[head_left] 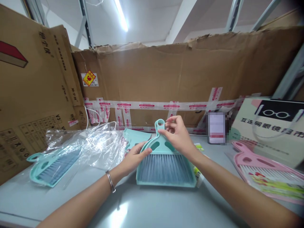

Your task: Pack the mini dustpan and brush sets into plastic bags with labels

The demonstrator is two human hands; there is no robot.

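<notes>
A mint-green hand brush (163, 167) with grey bristles lies inside a matching dustpan (166, 184) in the middle of the table. My left hand (137, 155) grips the left side of the set, its thumb over the brush's shoulder. At the handle end, my right hand (178, 133) is closed on the brush handle, thumb in front and fingers partly hidden behind. Just behind my left hand is another mint-green dustpan (136, 135), partly covered.
A wrapped mint-green brush set (55, 164) and loose clear plastic (104, 147) lie left. On the right are a packaged pink set (261, 161), a phone (216, 128) and a paper bag (273, 126). A large carton (154, 76) walls the back; another carton (35, 95) stands left.
</notes>
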